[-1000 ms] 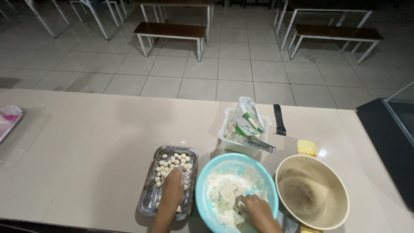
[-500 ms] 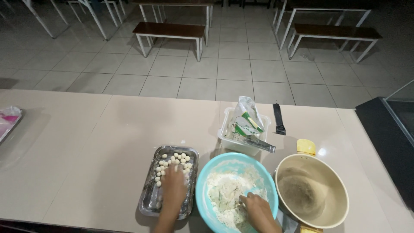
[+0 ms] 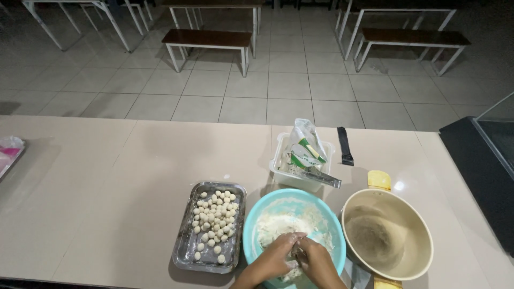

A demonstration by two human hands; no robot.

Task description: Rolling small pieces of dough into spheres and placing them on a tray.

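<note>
Both hands meet inside the turquoise bowl (image 3: 293, 225), which stands at the near edge of the counter (image 3: 107, 176). The left hand (image 3: 276, 256) and the right hand (image 3: 316, 259) touch each other over the pale dough (image 3: 276, 225) that fills the bowl's floor, with flour dusting its walls. The fingers (image 3: 292, 242) of both hands curl inward and press together around a small bit of dough between them; how much they hold cannot be told, since the hands cover it.

Just left of the bowl, touching or nearly touching its rim, lies a metal tray (image 3: 187, 251) along the near edge. Small round dough balls (image 3: 215, 214) crowd its far half, and a few lie scattered toward the near end.

Just right of the bowl sits a larger cream bowl (image 3: 412, 257) with a yellow handle (image 3: 379, 180) on its far side; its inside looks smeared.

Behind the turquoise bowl, toward the middle of the counter, a clear plastic box (image 3: 284, 174) holds an opened white-and-green bag (image 3: 305, 147) and metal tongs (image 3: 324, 176) that rest across its near right corner. A black strap (image 3: 345, 145) lies just right of the box. At the left edge of the counter a pink-and-white packet (image 3: 8, 155) shows in part.

Beyond the counter's far edge, benches (image 3: 208, 38) stand on a tiled floor (image 3: 289, 85).
</note>
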